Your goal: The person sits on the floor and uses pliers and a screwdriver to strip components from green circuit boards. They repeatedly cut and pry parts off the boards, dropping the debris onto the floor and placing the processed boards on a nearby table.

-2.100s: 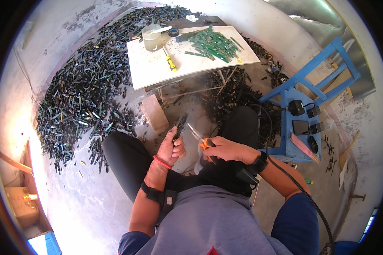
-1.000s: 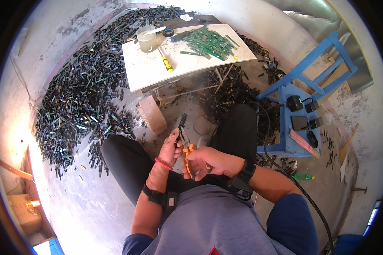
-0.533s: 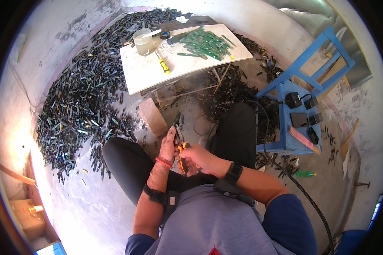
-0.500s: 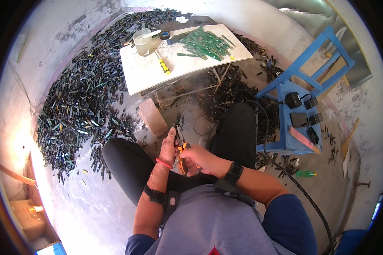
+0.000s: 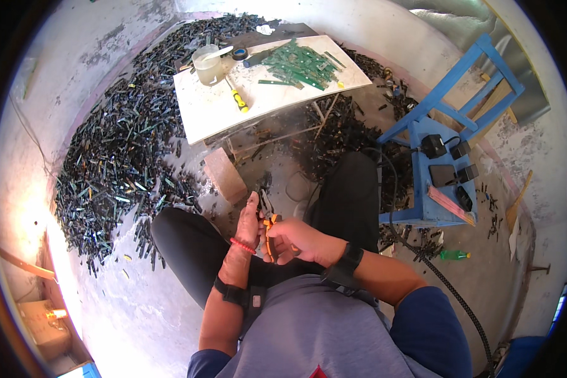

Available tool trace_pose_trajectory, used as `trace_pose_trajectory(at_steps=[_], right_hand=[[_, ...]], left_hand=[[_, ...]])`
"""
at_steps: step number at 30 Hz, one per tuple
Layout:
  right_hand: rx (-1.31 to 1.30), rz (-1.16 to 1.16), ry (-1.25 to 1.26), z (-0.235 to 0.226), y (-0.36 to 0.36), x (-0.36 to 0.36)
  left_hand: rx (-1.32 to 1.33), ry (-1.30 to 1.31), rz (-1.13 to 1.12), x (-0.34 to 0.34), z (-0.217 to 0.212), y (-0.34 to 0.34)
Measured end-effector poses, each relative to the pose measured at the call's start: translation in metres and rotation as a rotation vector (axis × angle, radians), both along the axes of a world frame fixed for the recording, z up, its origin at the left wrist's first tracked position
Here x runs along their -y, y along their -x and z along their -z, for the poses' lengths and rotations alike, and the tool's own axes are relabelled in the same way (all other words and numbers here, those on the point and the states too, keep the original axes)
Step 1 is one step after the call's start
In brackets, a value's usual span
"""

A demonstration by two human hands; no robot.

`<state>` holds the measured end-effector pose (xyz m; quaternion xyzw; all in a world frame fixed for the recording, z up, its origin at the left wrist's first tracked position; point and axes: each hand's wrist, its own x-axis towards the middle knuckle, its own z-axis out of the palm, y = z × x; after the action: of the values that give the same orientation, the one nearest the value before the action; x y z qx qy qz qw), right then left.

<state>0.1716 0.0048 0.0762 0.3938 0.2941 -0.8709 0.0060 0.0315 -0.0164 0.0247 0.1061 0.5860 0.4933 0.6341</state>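
Note:
My right hand (image 5: 299, 240) is closed round a pair of pliers (image 5: 269, 247) with orange and black handles, over my lap. The jaws point away from me, beside the fingers of my left hand (image 5: 248, 222). That hand is closed, its thumb stretched upward along a thin dark strip (image 5: 259, 200); most of the strip is hidden by the fingers. Whether the jaws bite on it is too small to tell. A red bead bracelet (image 5: 242, 246) circles my left wrist. Just beyond the hands, a reddish brick (image 5: 225, 176) lies on the floor.
Ahead stands a low white-topped table (image 5: 201, 116) with a pile of green circuit strips (image 5: 302, 66), a cloudy tub (image 5: 208, 68) and a yellow screwdriver (image 5: 238, 99). Dark strips (image 5: 116, 151) heap at left. Right, a blue chair (image 5: 422, 170) bears black adapters; a black cable (image 5: 435, 268) runs past me.
The view has shifted slightly. Both hands stay together over my lap with the pliers in the right one; its fingers look a little looser on the handles.

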Motion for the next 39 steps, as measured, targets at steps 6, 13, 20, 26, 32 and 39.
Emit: trace_pose_trajectory(at_steps=[6, 13, 20, 26, 32, 39], right_hand=[[0.054, -0.005, -0.071, -0.005, 0.004, 0.003], [-0.028, -0.077, 0.033, 0.000, -0.004, -0.010], [-0.005, -0.139, 0.039, 0.001, -0.003, -0.008], [-0.017, -0.175, 0.017, -0.002, -0.002, -0.014], [-0.031, -0.089, -0.025, 0.004, 0.000, -0.015], [-0.056, -0.080, -0.027, 0.004, -0.002, -0.015]], left_hand=[[-0.007, -0.021, -0.048, -0.001, 0.005, -0.001], [0.145, -0.080, -0.012, 0.001, 0.015, 0.007], [0.089, -0.046, -0.028, 0.000, 0.009, 0.006], [0.038, -0.046, -0.010, 0.001, 0.022, 0.007], [-0.024, -0.098, 0.026, 0.001, 0.010, 0.005], [0.095, -0.093, 0.020, 0.001, 0.002, 0.006]])
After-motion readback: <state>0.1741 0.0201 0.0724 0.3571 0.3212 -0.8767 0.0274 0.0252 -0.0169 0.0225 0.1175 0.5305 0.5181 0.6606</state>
